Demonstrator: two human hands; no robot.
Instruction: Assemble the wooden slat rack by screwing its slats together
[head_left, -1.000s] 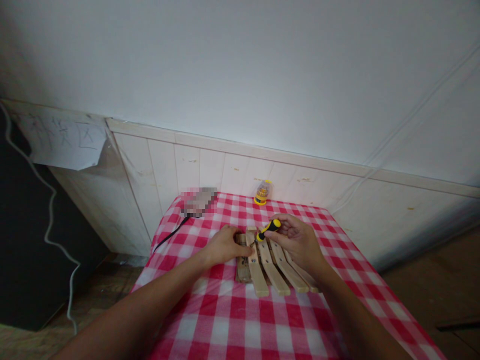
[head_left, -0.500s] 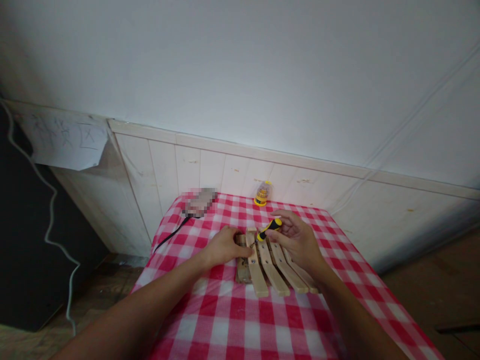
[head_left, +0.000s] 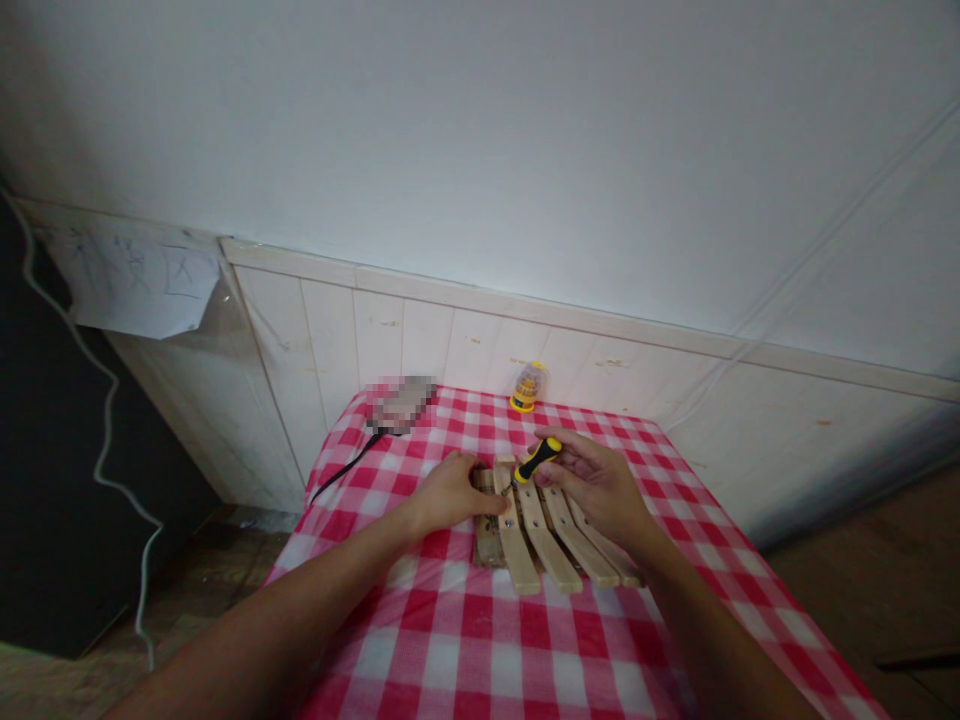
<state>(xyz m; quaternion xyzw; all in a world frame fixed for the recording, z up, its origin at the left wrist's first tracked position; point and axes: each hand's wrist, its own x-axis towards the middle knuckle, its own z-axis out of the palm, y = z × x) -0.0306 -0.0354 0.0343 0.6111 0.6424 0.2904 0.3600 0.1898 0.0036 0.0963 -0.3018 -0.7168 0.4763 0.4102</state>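
Observation:
Several bent wooden slats (head_left: pixel 556 558) lie side by side across a brown board (head_left: pixel 489 545), with small screws showing in them. My left hand (head_left: pixel 454 492) grips the board's left side, its thumb resting by the leftmost slat. A yellow and black screwdriver (head_left: pixel 538 460) is held by the fingers of my right hand (head_left: pixel 596 480). The tool tilts down to the left, its tip at the upper part of the leftmost slat. Whatever the tip touches is too small to make out.
A clear and yellow container (head_left: pixel 529 388) stands at the back of the checkered table (head_left: pixel 457 655). Back left lies a blurred-out object (head_left: pixel 403 405) with a black strap (head_left: pixel 345 467). A white cable (head_left: pixel 112 480) hangs at the far left.
The fingers of my right hand have closed in around the screwdriver handle, which has shifted slightly. My left hand stays on the board.

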